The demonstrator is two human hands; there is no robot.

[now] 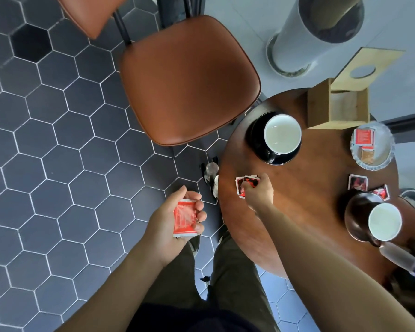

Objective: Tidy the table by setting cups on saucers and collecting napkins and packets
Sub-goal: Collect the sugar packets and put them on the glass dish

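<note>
Tabletop (pixel 309 212): dark wood, smooth, low sheen. Cups (pixel 282 136): glossy ceramic, white inside, on glossy dark saucers (pixel 256 137). Packets (pixel 247 184): shiny printed paper or foil, red; the one in my left grip (pixel 177 218) is crinkled. Box (pixel 331 109): pale raw wood, matt. Dish (pixel 371 146): clear ribbed glass. Chair seat (pixel 189 80): smooth brown leather, soft sheen. Floor (pixel 58 140): matt dark hex tiles, pale grout.

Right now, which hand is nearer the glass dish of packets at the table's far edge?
Right. The right hand is over the table, picking at loose packets, across from the glass dish. The left hand holds a packet off the table.
</note>
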